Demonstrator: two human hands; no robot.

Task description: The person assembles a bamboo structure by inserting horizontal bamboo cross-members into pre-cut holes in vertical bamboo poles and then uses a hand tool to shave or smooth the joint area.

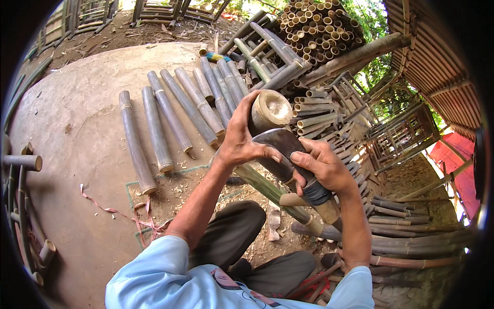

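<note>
My left hand (pixel 243 133) is wrapped round a thick bamboo piece (pixel 271 110), whose pale closed end is turned up toward me. In my right hand (pixel 325 167) is a broad dark machete (pixel 280 140), gripped where the blade meets the handle, with my thumb along it. Black wrapping covers part of its handle (pixel 315 191). The blade's wide tip lies at the bamboo piece, just below its pale end, and my left thumb is close to the blade. Below my hands a green bamboo pole (pixel 262 183) slants down to the right.
Cut bamboo lengths (pixel 138 141) lie in a row on the concrete floor (pixel 77 118). A bamboo frame (pixel 265 51) and a stack of bamboo tubes (pixel 321 31) stand beyond. More poles (pixel 411 242) are piled at right. A pink ribbon (pixel 103 206) and shavings lie nearby.
</note>
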